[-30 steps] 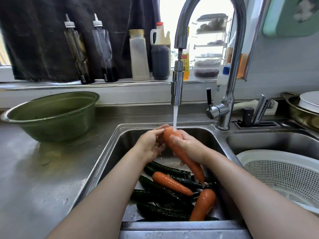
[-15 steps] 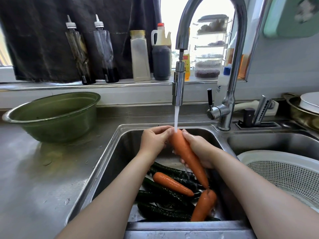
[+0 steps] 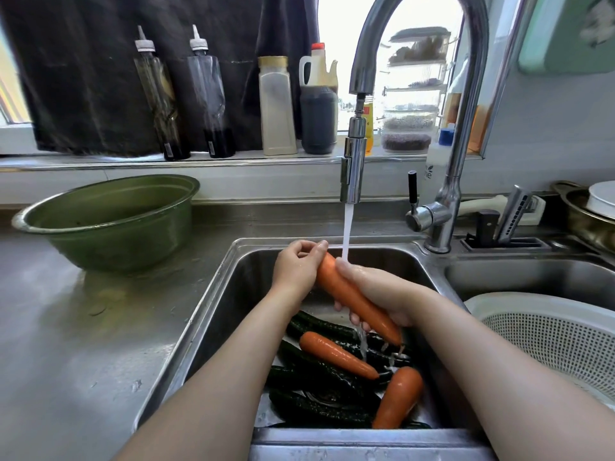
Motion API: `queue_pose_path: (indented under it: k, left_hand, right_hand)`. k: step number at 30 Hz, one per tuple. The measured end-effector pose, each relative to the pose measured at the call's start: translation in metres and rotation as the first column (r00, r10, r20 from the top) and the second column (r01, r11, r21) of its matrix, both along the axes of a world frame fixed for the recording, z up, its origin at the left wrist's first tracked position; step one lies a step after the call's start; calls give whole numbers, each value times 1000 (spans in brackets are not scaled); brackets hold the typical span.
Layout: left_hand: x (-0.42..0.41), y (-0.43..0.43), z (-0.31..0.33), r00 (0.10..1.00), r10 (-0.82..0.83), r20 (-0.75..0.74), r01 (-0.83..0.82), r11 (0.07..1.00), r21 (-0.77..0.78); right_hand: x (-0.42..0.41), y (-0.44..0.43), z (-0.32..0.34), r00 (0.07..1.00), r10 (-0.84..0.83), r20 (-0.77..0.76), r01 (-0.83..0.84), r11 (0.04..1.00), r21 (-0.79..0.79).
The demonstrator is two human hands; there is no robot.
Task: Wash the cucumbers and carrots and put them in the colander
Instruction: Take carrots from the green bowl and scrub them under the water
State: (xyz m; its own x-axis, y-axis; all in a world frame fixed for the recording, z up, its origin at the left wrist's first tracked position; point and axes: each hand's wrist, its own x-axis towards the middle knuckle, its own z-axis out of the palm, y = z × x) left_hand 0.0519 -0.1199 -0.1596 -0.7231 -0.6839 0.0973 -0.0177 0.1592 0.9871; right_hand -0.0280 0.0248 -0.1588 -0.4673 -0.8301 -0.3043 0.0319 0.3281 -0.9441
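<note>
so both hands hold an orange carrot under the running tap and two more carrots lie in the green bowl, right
No: the head view shows the two other orange carrots lying on dark green cucumbers in the steel sink, not in the green bowl. The left hand and right hand do hold an orange carrot under the chrome tap.

Green basin (image 3: 126,247) on steel counter (image 3: 66,344); dark sauce jug (image 3: 317,118) on windowsill; chrome tap (image 3: 464,128) running

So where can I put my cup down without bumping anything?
The bare counter left of the sink, in front of the green basin, is free. The strip behind the sink, between basin and faucet, is too. Crowded: the windowsill of bottles, the sink's cucumbers and carrots, the colander on the right.
</note>
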Motion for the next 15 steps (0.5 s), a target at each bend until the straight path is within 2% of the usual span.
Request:
queue_pose_path:
  k: [3,7,10,15]
  left_hand:
    - [2,-4,0,1000,-10,26,9,999,41]
    - [6,-5,5,979,-194,64,185,975,122]
    - [4,-3,4,952,-305,-12,297,917,266]
    - [-1,-4,-3,977,-204,-57,212,941,263]
  right_hand:
    - [-1,2,-1,998,48,34,-47,998,-47]
    - [-7,8,-3,996,37,78,-28,993,-112]
    - [-8,10,-4,995,7,103,11,986,-167]
    - [-2,12,1,1000,2,-2,-2,997,-71]
